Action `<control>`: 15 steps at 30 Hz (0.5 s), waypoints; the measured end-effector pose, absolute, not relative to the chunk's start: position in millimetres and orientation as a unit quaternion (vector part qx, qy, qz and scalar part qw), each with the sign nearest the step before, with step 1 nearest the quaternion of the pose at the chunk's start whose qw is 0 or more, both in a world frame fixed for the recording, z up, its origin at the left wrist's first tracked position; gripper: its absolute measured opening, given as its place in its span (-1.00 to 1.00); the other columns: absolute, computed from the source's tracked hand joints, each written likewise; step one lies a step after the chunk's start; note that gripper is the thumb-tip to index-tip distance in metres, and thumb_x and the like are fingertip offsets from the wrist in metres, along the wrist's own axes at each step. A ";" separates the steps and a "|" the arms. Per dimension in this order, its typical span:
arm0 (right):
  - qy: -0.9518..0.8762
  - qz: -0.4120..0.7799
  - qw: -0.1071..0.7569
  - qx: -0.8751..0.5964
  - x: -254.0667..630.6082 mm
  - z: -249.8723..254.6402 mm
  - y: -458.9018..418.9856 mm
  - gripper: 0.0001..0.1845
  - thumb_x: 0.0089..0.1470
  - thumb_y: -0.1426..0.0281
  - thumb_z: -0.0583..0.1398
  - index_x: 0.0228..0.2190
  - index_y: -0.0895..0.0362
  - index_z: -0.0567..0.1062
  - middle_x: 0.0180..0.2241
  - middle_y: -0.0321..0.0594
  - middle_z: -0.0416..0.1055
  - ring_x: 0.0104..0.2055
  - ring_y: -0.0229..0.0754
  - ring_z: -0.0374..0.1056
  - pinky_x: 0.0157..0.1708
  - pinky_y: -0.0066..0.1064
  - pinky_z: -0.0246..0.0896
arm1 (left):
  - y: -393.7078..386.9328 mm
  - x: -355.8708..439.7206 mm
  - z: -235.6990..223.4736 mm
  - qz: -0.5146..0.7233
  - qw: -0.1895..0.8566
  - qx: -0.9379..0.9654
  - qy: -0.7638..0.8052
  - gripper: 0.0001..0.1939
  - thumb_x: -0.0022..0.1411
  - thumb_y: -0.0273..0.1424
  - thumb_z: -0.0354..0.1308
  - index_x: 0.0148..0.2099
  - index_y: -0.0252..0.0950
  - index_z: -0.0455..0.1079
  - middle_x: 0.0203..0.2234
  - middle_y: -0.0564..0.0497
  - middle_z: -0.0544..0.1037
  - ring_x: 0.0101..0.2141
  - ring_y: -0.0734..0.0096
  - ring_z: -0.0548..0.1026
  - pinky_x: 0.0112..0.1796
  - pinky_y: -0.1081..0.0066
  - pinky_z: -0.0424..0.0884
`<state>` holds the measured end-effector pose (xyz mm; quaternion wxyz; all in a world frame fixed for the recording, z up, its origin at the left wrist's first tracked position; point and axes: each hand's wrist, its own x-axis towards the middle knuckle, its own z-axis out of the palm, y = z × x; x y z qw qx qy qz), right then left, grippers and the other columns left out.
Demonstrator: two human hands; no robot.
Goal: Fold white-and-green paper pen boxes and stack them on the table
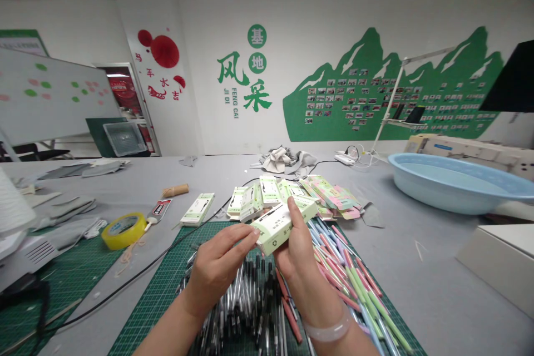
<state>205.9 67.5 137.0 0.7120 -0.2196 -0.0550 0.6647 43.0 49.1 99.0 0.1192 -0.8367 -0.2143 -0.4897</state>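
A white and light-green pen box (273, 227) is held up over the mat, tilted, with its near left end towards me. My right hand (298, 258) grips it, thumb along the top side and the palm beneath. My left hand (223, 261) has its fingers pressed together at the box's left end, touching it. Below my hands lies a heap of clear and black pens (246, 295). On the right is a pile of pastel pens (350, 275) in pink, green, blue and purple.
Several similar boxes (250, 202) lie behind my hands, with pink-green boxes (329, 192) beside them. One box (198, 209) lies apart, left. Yellow tape (123, 231) sits on the left. A black cable (142, 270) crosses the table. A blue basin (454, 183) stands right.
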 end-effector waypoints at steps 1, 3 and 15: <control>-0.055 0.665 0.712 -0.220 205.6 136.9 66.9 -0.58 0.31 0.23 0.22 0.04 0.28 0.46 -0.17 -0.04 0.51 -0.30 -0.12 0.48 -0.11 -0.30 0.45 | 48.9 43.1 99.4 -0.493 0.107 -0.836 -0.215 -0.48 0.31 -0.68 0.15 0.25 -0.19 0.40 0.00 -0.11 0.59 0.05 0.28 0.53 0.05 0.29 0.51; -0.051 0.685 0.693 -0.220 205.8 137.4 65.3 -0.60 0.32 0.20 0.20 -0.03 0.29 0.48 -0.22 -0.03 0.51 -0.27 -0.10 0.48 -0.11 -0.29 0.45 | 48.9 43.9 100.6 -0.511 0.063 -0.828 -0.223 -0.52 0.30 -0.65 0.19 0.20 -0.16 0.45 -0.02 -0.08 0.59 0.03 0.29 0.54 0.04 0.31 0.51; -0.063 0.762 0.603 -0.227 211.2 154.7 54.4 -0.48 0.41 0.07 0.06 -0.16 0.31 0.50 -0.34 -0.01 0.48 -0.23 -0.03 0.48 -0.14 -0.21 0.46 | 61.8 57.4 88.7 -0.630 -0.395 -0.627 -0.234 -0.82 0.15 -0.34 0.42 -0.17 -0.19 0.60 -0.04 -0.04 0.41 0.04 0.25 0.41 0.05 0.38 0.41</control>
